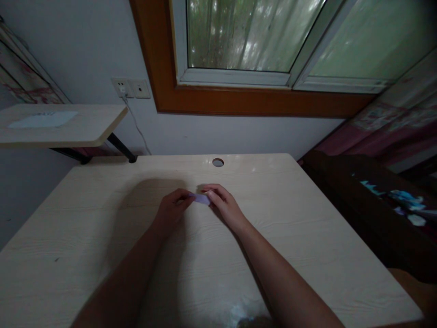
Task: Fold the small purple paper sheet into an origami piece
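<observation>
A small pale purple piece of paper [201, 198] is held between both hands just above the light wooden table [307, 237], near its middle. My left hand [172, 207] pinches its left end with curled fingers. My right hand [221, 202] grips its right end, fingers folded over it. Most of the paper is hidden by the fingers.
A round cable hole [217, 162] sits near the table's far edge. A second, higher tabletop [85, 127] with a white sheet [44, 119] stands at the left. A wall socket with a cable [123, 87] is below the window. Dark furniture [368, 205] lies at the right.
</observation>
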Motion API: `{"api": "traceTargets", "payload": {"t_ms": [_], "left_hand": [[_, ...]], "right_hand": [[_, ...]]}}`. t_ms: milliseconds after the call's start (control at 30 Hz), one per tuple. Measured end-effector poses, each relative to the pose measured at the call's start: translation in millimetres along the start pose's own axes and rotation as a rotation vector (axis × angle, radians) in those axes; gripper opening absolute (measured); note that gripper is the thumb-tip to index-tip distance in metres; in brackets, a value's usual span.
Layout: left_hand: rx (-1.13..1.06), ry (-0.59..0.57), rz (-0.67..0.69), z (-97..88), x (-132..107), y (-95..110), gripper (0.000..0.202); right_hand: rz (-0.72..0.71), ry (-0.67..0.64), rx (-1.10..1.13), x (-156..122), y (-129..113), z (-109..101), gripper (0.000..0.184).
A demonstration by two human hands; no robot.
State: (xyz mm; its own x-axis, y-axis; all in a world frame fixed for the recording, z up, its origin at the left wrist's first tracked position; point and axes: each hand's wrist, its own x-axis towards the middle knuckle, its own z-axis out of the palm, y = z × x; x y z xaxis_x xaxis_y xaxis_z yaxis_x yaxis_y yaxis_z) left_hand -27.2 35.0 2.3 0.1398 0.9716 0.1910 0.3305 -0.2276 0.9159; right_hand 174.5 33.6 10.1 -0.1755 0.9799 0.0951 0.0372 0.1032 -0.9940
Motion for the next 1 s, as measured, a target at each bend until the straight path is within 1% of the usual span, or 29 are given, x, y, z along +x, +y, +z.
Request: {"api": "traceTargets", "payload": {"t_ms": [67, 133, 233, 400, 500, 667, 800, 900, 1000], "left_hand": [[-0.012, -0.014, -0.017, -0.3, 0, 0, 0.018], [-0.013, -0.027, -0.023, -0.3, 1, -2, 0.018], [-0.01, -0.049, -0.046, 0.8, 1, -5, 0.02], [-0.066, -0.093, -0.06, 4.0, 1, -4, 0.023], [0.005, -0.133, -0.05, 4.7, 0, 1, 0.022], [0.183, -0.14, 0.059, 4.2, 0, 5, 0.015], [0.244, -0.139, 0.118, 4.1, 0, 5, 0.014], [0.255, -0.135, 0.114, 4.3, 0, 5, 0.015], [0.232, -0.097, 0.087, 3.8, -1, 4, 0.016]], "right_hand": [[-0.093, -0.023, -0.084, 0, -1, 0, 0.03], [-0.143, -0.061, -0.14, 0, -1, 0, 0.023], [-0.149, -0.092, -0.174, 0, 2, -1, 0.024], [-0.158, -0.087, -0.246, 1, 9, -1, 0.025], [-0.182, -0.11, -0.289, 1, 10, -1, 0.025], [-0.232, -0.161, -0.321, 0, 10, -1, 0.025], [-0.235, -0.176, -0.338, -1, 13, -1, 0.023], [-0.228, -0.167, -0.343, -1, 14, -1, 0.023], [-0.21, -0.147, -0.331, 0, 12, -2, 0.024]]}}
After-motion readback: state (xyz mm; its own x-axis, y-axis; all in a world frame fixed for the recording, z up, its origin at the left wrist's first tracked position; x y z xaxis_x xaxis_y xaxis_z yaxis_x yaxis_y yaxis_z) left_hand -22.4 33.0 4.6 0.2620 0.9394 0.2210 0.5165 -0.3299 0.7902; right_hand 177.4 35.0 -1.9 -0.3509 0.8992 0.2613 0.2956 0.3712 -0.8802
